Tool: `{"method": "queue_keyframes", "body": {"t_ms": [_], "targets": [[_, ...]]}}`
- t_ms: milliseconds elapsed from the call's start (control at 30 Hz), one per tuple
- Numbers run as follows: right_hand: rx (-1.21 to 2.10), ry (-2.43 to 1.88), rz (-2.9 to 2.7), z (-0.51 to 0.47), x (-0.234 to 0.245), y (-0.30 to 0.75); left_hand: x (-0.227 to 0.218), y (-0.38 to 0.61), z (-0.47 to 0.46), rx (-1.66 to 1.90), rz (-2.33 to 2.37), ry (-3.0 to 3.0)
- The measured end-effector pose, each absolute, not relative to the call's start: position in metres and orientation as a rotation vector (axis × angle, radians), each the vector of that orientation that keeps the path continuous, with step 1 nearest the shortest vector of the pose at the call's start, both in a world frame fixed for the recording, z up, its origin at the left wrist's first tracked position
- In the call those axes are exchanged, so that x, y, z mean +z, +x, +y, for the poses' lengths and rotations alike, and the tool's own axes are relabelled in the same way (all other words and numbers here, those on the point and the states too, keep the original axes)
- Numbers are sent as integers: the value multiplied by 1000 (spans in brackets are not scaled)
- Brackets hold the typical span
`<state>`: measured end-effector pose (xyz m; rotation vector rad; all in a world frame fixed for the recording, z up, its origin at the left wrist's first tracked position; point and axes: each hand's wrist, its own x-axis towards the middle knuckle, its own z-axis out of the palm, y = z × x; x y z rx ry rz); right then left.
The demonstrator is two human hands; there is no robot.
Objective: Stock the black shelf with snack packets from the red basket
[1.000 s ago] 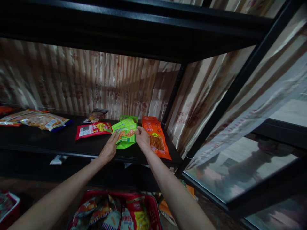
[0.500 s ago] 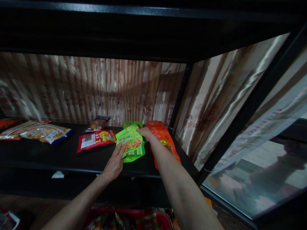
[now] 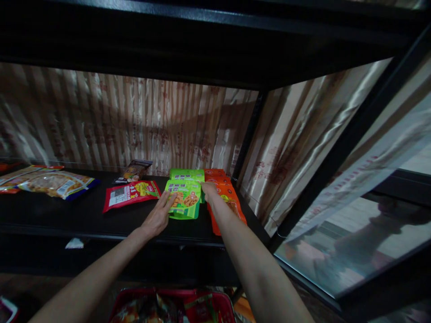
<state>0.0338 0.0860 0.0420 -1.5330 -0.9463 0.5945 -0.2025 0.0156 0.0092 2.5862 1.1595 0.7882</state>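
A bright green snack bag [image 3: 186,197] lies on the black shelf, its printed front facing up. My left hand [image 3: 159,216] has its fingers over the bag's left edge, pressing it. At the bag's upper right edge, my right hand [image 3: 209,192] is closed on it, fingertips partly hidden. Behind and partly under it lies another green bag [image 3: 185,173]. Orange bags [image 3: 229,199] overlap in a row just right of my right hand. To the left lies a red bag [image 3: 132,195] with a white label.
A dark small packet [image 3: 135,171] lies behind the red bag, and clear-fronted snack bags [image 3: 59,183] are farther left. Below the shelf stands a red basket [image 3: 229,305] of packets. An upper shelf [image 3: 215,18] hangs overhead; a black post [image 3: 350,143] stands on the right.
The front green bag has turned from a tilt to nearly straight, lining up with the green bag behind it. Both hands have stayed on it, and the view has shifted slightly.
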Motion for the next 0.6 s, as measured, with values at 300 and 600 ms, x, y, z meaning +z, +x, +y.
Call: {"method": "queue_keyframes", "body": {"t_ms": [300,600], "targets": [[696,-1655,-857,85,38,26,12,-199,12,630,1176,2537],[732,-1590,-767,78,34,24,15,-206,14,649,965,2575]]}}
